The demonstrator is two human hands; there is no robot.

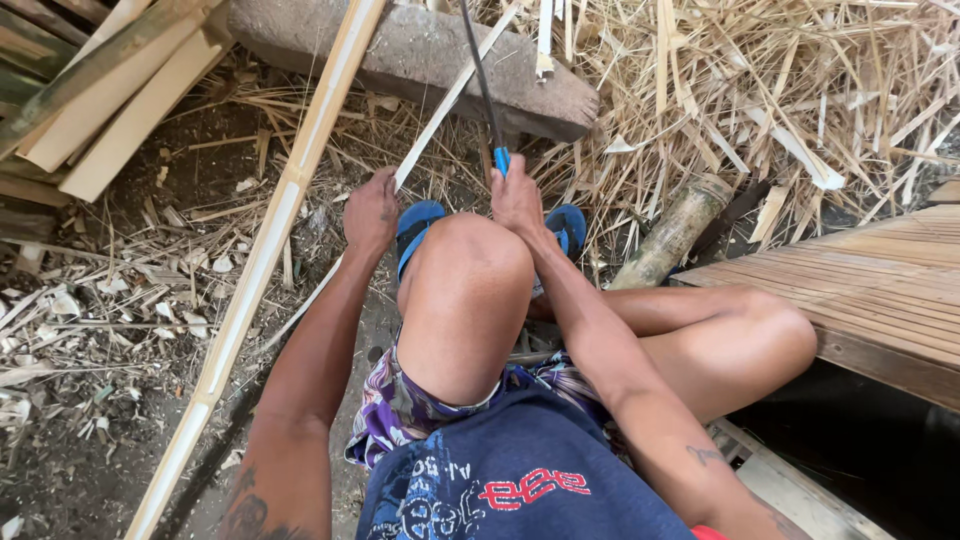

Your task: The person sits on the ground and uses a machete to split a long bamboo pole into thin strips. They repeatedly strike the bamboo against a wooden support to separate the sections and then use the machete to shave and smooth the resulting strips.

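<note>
Left hand: my left hand (370, 212) is closed around a thin bamboo strip (440, 110), holding it low, just left of my raised knee (465, 290).
Right hand: my right hand (516, 195) is clenched on the blue handle (502, 160) of a long dark knife (477, 65); the blade runs up and away from me.
Strip: it slants from beside my left forearm up past my left hand toward the stone block (420, 50), and the blade crosses close to it near the top.
Thick split pole: a pale bamboo pole (270, 240) lies diagonally to my left, apart from both hands.
Feet: blue sandals (420, 225) sit right under both hands.
Around me: a heap of bamboo shavings (760, 100) to the right, a short green bamboo piece (675, 230) by my right foot, and a slatted bamboo mat (860, 290) at the far right.
Risk, blade: I judge the knife could slip off the narrow strip; my left hand and my knee are both near its line.
Risk, strip: the strip looks thin enough to split crookedly or spring if my left hold loosens.
Risk, footing: loose scraps on the dirt could shift under my sandals.
Packages, labels, signs: none on the ground; the only print is red and pale lettering on my dark blue shirt (520, 480), at the bottom centre.
</note>
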